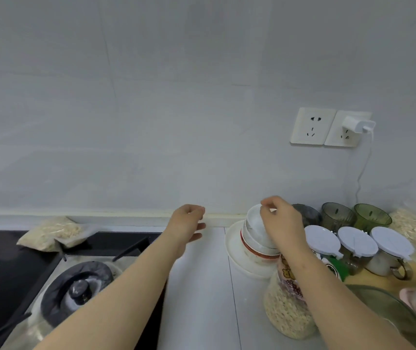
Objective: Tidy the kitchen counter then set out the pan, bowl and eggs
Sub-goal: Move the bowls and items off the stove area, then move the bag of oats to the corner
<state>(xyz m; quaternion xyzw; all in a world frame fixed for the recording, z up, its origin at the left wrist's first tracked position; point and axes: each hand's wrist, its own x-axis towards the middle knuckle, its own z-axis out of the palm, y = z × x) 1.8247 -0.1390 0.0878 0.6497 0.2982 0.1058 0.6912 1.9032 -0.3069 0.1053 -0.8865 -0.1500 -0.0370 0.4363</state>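
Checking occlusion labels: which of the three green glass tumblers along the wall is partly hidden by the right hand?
The leftmost green glass tumbler; the right hand overlaps it, while the other two stand fully visible.

Two bare forearms (no sleeves, no jewellery).

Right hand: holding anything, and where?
The right hand pinches the far rim of the top bowl in the stack on the plate. The left hand holds nothing.
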